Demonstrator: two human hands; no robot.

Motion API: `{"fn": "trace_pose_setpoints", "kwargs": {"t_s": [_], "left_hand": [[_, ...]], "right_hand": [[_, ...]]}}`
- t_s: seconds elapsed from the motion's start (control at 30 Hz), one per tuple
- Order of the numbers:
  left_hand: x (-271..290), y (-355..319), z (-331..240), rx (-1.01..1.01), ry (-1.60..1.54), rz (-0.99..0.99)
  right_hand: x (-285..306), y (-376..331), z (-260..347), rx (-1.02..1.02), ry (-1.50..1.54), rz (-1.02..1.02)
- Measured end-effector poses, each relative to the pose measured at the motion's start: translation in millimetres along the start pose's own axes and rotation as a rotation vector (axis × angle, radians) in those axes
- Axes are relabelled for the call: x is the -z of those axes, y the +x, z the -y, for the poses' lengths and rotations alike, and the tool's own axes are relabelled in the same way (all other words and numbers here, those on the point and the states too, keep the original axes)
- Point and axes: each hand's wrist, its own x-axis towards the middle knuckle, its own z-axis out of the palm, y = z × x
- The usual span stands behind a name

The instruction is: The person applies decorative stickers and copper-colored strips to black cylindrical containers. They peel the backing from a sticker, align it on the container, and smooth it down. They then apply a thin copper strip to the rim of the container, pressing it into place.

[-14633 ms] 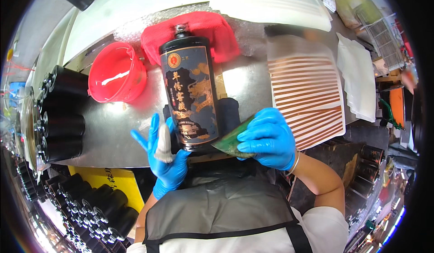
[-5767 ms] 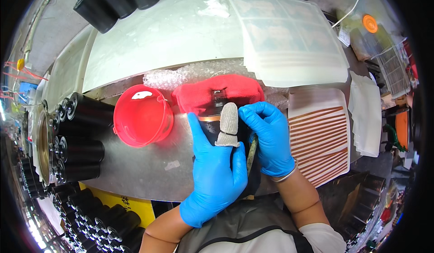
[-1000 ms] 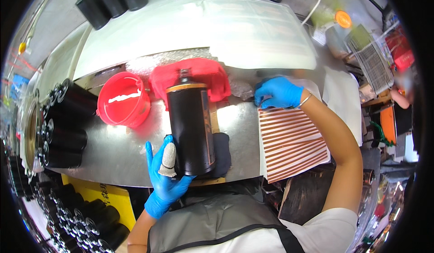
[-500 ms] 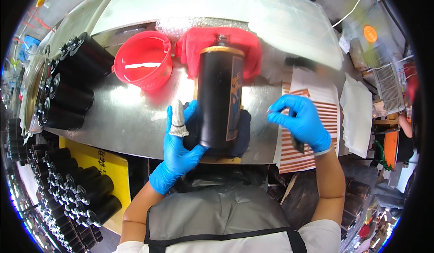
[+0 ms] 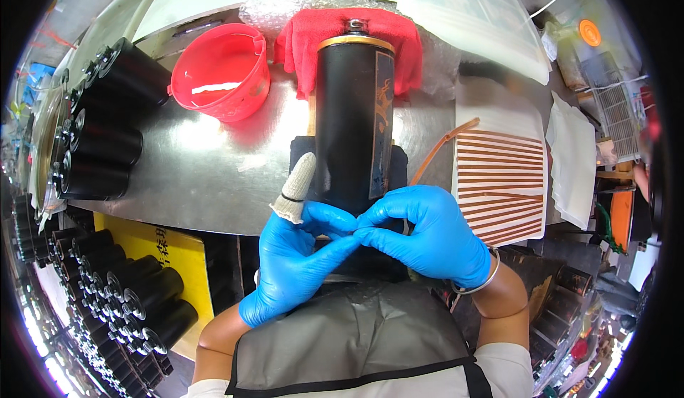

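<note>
A tall black bottle (image 5: 353, 113) with a gold rim lies on a dark pad (image 5: 303, 159) on the steel table, its neck pointing away from me. Both my hands wear blue gloves and meet at the bottle's near end. My left hand (image 5: 299, 263) has a white cloth cot on its raised forefinger, and its other fingers press against the bottle's base. My right hand (image 5: 427, 234) pinches the end of a thin orange strip (image 5: 442, 149) that curls up to the right. Our fingertips touch.
A red cloth (image 5: 342, 31) lies under the bottle's neck, with a red bowl (image 5: 221, 70) to its left. A white sheet of orange strips (image 5: 499, 177) lies at right. Black bottles (image 5: 107, 127) are stacked at left and several more (image 5: 128, 305) below the table edge.
My right hand has come from the strip sheet to the bottle's near end with an orange strip. My left hand has slid down to meet it.
</note>
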Motion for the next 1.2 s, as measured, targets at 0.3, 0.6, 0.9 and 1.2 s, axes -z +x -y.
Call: {"fn": "trace_pose_setpoints", "kwargs": {"t_s": [0.3,0.6,0.9,1.2], "left_hand": [[-2.9,-0.3,-4.1,0.003,0.014,0.001],[0.7,5.1,4.1,-0.057,0.074,-0.395],[1.1,11.3,10.3,-0.023,0.074,-0.407],[0.8,8.9,7.2,0.022,0.056,-0.399]], "right_hand": [[1.5,-3.1,8.2,-0.056,-0.013,-0.02],[-3.5,-7.0,-12.7,-0.236,0.292,-0.216],[-29.5,-11.5,-42.7,-0.161,0.46,-0.389],[-21.0,-8.9,-44.7,-0.165,0.528,-0.337]]}}
